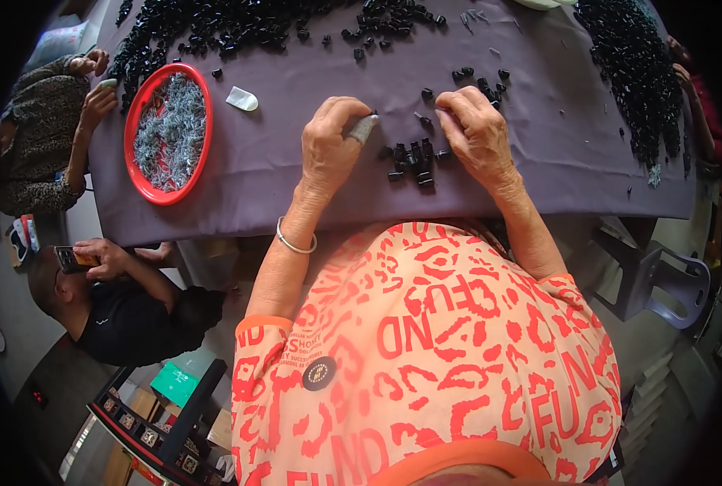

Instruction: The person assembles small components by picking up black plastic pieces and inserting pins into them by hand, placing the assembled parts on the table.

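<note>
My left hand (334, 139) is raised over the table just left of a small heap of black plastic parts (416, 160). Its thumb wears a greyish finger cot (363, 128), and thumb and forefinger pinch together with a tiny dark bit at their tips, too small to name. On the other side of the heap, my right hand (476, 131) also has its thumb and forefinger closed; what they hold, if anything, is too small to tell. Between the hands lies a single dark part (423, 121). More black parts (491, 89) sit just beyond my right hand.
A red basin (209, 138) of small metal pieces stands at the left, beside a white finger cot (242, 99). Large black-part piles (628, 73) cover the purple cloth's (280, 186) far and right sides. Other people sit left and right; one person (134, 300) holds a phone. A plastic stool (669, 283) stands right.
</note>
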The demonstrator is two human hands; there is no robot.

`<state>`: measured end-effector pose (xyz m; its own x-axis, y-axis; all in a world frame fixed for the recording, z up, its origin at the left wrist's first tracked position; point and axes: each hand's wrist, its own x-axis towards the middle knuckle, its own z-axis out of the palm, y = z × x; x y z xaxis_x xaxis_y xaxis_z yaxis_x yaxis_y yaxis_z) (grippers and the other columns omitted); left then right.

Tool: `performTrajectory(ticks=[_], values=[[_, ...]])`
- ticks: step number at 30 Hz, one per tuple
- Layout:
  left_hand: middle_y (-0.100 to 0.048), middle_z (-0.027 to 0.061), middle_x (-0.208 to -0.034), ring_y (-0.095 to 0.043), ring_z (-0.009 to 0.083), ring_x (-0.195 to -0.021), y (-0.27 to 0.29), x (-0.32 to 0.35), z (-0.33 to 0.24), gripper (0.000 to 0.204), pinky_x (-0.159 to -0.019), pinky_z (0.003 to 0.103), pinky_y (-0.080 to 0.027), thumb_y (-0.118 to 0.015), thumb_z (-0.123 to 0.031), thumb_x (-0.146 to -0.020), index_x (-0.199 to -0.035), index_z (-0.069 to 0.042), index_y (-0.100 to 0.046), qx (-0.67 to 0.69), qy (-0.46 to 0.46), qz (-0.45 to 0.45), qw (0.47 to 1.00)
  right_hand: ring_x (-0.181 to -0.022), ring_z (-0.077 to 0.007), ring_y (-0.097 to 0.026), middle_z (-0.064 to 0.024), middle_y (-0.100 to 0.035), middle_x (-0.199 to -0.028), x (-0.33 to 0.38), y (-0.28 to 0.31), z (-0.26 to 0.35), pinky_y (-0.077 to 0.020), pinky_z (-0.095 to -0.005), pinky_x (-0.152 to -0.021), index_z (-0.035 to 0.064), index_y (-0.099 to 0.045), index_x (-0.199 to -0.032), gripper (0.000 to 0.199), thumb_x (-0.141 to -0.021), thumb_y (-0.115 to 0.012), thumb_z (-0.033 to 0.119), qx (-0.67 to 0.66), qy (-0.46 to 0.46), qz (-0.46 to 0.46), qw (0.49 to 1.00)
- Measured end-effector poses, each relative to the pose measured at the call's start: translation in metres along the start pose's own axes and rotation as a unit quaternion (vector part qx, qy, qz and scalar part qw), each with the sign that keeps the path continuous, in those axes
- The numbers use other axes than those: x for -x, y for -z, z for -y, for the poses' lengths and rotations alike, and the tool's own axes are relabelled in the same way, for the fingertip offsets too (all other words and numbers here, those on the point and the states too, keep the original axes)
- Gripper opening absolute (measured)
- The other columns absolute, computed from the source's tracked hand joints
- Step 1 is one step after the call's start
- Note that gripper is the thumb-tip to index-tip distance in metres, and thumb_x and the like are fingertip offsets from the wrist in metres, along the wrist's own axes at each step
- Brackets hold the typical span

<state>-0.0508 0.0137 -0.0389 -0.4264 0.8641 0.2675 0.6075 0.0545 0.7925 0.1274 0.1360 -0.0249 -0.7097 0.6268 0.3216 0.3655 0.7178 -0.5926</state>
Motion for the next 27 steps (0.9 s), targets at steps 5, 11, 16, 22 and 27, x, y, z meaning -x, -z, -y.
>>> performTrajectory(ticks=[5, 11, 16, 22, 27], values=[[-0.065, 0.0074, -0.085, -0.064, 0.0154, -0.072, -0.002, 0.009, 0.004, 0.014, -0.06, 0.026, -0.05, -0.067, -0.002, -0.077, -0.09, -0.003, -0.062, 0.074, 0.075, -0.044, 0.994, -0.083, -0.023, -0.055, -0.0056, -0.054, -0.084, -0.008, -0.014, 0.016, -0.0435, -0.0347, -0.07, 0.0079, -0.06, -0.085, 0.011, -0.077, -0.064, 0.012, 0.106, 0.045, 0.037, 0.993], [-0.065, 0.0079, -0.094, -0.063, 0.0125, -0.078, 0.009, 0.013, -0.008, 0.018, -0.061, 0.021, -0.051, -0.062, -0.002, -0.083, -0.101, 0.0, -0.06, 0.394, 0.235, -0.039, 0.888, -0.083, -0.0206, -0.054, -0.0037, -0.054, -0.085, -0.012, -0.021, 0.01, -0.0404, -0.034, -0.068, 0.009, -0.057, -0.083, 0.012, -0.074, -0.064, 0.013, 0.203, 0.089, 0.034, 0.974], [-0.065, 0.0103, -0.098, -0.063, 0.0138, -0.081, 0.007, 0.017, -0.005, 0.027, -0.065, 0.022, -0.052, -0.06, -0.001, -0.085, -0.111, 0.003, -0.057, 0.443, 0.236, -0.051, 0.863, -0.085, -0.0248, -0.055, -0.0079, -0.054, -0.087, -0.012, -0.018, 0.005, -0.0465, -0.0352, -0.074, 0.0055, -0.057, -0.091, 0.019, -0.073, -0.063, 0.005, 0.155, 0.088, 0.044, 0.983], [-0.064, 0.0094, -0.097, -0.063, 0.0134, -0.081, 0.001, 0.018, -0.001, 0.026, -0.066, 0.022, -0.051, -0.062, -0.004, -0.085, -0.11, 0.002, -0.058, 0.434, 0.215, -0.06, 0.873, -0.082, -0.0266, -0.056, -0.0092, -0.054, -0.087, -0.013, -0.015, 0.0, -0.0488, -0.0344, -0.072, 0.004, -0.058, -0.094, 0.02, -0.075, -0.061, 0.001, 0.105, 0.097, 0.026, 0.989], [-0.064, 0.0086, -0.096, -0.062, 0.0127, -0.08, 0.001, 0.021, 0.001, 0.023, -0.066, 0.023, -0.051, -0.062, -0.005, -0.086, -0.107, 0.002, -0.059, 0.438, 0.199, -0.078, 0.873, -0.072, -0.0142, -0.059, -0.007, -0.062, -0.086, -0.019, 0.001, 0.003, -0.0467, -0.0237, -0.064, 0.0029, -0.058, -0.094, 0.009, -0.087, -0.058, 0.008, -0.242, -0.111, 0.009, 0.964]])
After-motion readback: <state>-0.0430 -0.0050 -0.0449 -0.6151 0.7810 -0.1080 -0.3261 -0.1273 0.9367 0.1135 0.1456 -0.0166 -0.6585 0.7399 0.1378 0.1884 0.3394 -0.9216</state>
